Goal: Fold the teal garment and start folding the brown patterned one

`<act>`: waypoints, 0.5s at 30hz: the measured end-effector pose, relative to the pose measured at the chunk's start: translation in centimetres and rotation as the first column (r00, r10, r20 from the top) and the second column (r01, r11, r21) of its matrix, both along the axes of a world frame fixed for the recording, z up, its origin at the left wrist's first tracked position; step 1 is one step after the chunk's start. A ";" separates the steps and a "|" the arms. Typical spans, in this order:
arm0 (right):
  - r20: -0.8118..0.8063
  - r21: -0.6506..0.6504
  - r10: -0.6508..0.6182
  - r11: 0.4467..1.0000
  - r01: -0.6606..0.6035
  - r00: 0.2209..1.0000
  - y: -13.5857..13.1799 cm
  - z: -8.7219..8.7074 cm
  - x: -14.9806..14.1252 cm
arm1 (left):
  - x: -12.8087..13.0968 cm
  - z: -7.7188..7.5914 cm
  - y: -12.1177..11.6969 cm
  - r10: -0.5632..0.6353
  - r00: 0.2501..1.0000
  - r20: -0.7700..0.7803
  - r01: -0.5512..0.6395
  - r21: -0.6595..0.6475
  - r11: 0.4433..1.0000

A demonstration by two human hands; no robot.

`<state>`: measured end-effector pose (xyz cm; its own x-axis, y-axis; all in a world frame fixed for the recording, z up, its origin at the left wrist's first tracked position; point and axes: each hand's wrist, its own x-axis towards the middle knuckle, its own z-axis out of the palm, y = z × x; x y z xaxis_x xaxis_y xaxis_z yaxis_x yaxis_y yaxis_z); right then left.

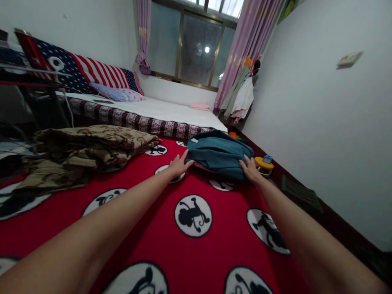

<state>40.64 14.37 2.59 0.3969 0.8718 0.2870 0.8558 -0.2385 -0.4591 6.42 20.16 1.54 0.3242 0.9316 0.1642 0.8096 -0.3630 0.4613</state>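
A folded teal garment (219,153) lies on the red blanket (226,228) with round black-and-white monkey patches. My left hand (178,164) reaches to its left edge, fingers stretched out and touching the cloth. My right hand (250,168) rests on its near right corner, fingers spread flat on the fabric. Both arms are stretched far forward.
A heap of brown patterned bedding (88,147) lies to the left. Behind is a second bed with a white sheet (159,108), a lilac pillow (119,94) and a flag-print cushion (79,71). A yellow toy (265,163) sits right of the garment by the white wall. Clothes (241,98) hang near the pink curtain.
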 end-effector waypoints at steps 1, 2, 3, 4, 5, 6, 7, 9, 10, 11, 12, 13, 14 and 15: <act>-0.005 0.008 -0.014 1.000 0.014 1.000 -0.5 -0.5 -0.2 | -0.6 -1.5 -0.5 -0.010 0.999 -0.032 0.011 0.034 0.999; 0.019 0.032 -0.039 0.999 0.038 0.999 -1.0 -0.6 -0.5 | -1.1 -2.6 -1.0 -0.013 0.998 -0.059 0.016 0.063 0.998; 0.063 0.084 -0.074 0.994 0.068 0.995 -1.5 -0.4 -1.0 | -1.6 -3.3 -1.5 -0.018 0.996 -0.085 0.026 0.091 0.995; 0.113 0.165 -0.109 0.982 0.089 0.988 -2.1 0.0 -1.7 | -2.0 -3.8 -2.0 -0.026 0.994 -0.110 0.039 0.115 0.993; 0.161 0.263 -0.130 0.961 0.084 0.978 -2.8 0.4 -2.7 | -2.4 -3.9 -2.6 -0.032 0.991 -0.131 0.050 0.131 0.990; 0.199 0.359 -0.124 0.932 0.046 0.972 -3.6 0.6 -4.2 | -2.7 -4.0 -3.3 -0.045 0.988 -0.150 0.067 0.146 0.987; 0.228 0.430 -0.078 0.903 -0.028 0.970 -4.6 0.6 -5.9 | -3.0 -3.9 -4.0 -0.073 0.982 -0.173 0.103 0.168 0.980; 0.275 0.462 0.108 0.856 -0.230 0.955 -7.2 -0.3 -10.1 | -4.1 -3.4 -5.3 -0.182 0.958 -0.220 0.228 0.209 0.951; 0.284 0.415 0.225 0.847 -0.331 0.932 -8.6 -1.2 -12.2 | -4.9 -2.9 -5.8 -0.251 0.938 -0.238 0.304 0.220 0.927; 0.281 0.348 0.328 0.841 -0.414 0.902 -10.0 -2.2 -14.3 | -5.9 -2.2 -6.0 -0.315 0.914 -0.257 0.374 0.227 0.899; 0.270 0.264 0.417 0.835 -0.483 0.868 -11.4 -3.2 -16.1 | -7.2 -1.3 -6.0 -0.357 0.893 -0.274 0.423 0.237 0.875; 0.246 0.190 0.489 0.822 -0.536 0.837 -12.6 -4.1 -17.5 | -8.9 -0.1 -5.7 -0.364 0.889 -0.278 0.435 0.261 0.862; 0.213 0.125 0.538 0.813 -0.569 0.815 -13.5 -4.9 -18.6 | -10.8 1.4 -5.1 -0.332 0.904 -0.271 0.407 0.300 0.863; 0.181 0.079 0.567 0.806 -0.586 0.804 -14.2 -5.4 -19.3 | -13.0 3.0 -4.2 -0.249 0.940 -0.234 0.324 0.383 0.865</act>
